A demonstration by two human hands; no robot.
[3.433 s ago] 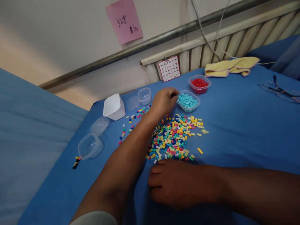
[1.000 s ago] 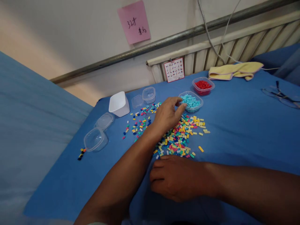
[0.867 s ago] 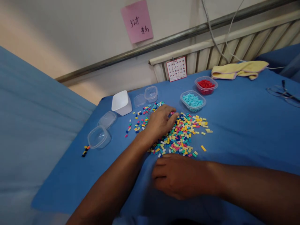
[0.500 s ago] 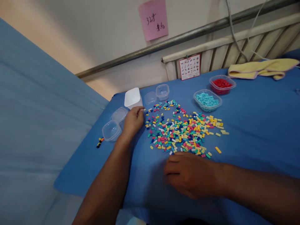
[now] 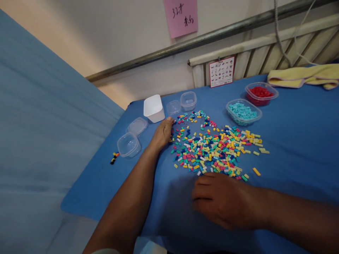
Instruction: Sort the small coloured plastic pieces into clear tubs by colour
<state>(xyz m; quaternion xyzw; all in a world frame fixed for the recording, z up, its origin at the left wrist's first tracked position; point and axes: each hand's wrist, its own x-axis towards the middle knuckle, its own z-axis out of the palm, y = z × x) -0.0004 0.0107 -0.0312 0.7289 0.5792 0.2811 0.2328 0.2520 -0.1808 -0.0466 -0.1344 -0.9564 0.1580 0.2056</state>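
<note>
- Blue cloth point(image 5: 291, 141) covers the surface, smooth beneath the brick pile point(image 5: 214, 148), a loose spread of small toy bricks in yellow, pink, green, white, teal and navy.
- The left hand point(image 5: 162, 132) is at the pile's left edge, fingers partly curled and close together; whether a brick is in them cannot be told.
- The right hand point(image 5: 225, 201) lies back upward at the pile's near edge, fingers bent under; what they may hold is hidden.
- Beyond the pile, to its right, are a clear tub of light-blue bricks point(image 5: 243, 112) and, farther back, a clear tub of red bricks point(image 5: 261, 93).
- Beyond the pile, to its left, are a white bin point(image 5: 154, 108), a small clear tub point(image 5: 188, 101) and a clear lid point(image 5: 173, 107).
- Farther left of the pile are a larger clear tub point(image 5: 129, 144), another clear lid point(image 5: 137, 125) and a small black, yellow and orange piece point(image 5: 114, 158).
- A folded yellow cloth point(image 5: 303, 76) lies far to the right of the pile.
- Behind the pile, a picture card point(image 5: 221, 72) hangs from a pale ribbed radiator point(image 5: 254, 63); a metal pipe point(image 5: 159, 54) crosses the wall above, with handwritten pink paper point(image 5: 181, 17) higher up.
- Pale blue fabric point(image 5: 39, 123) hangs well left of the pile.
</note>
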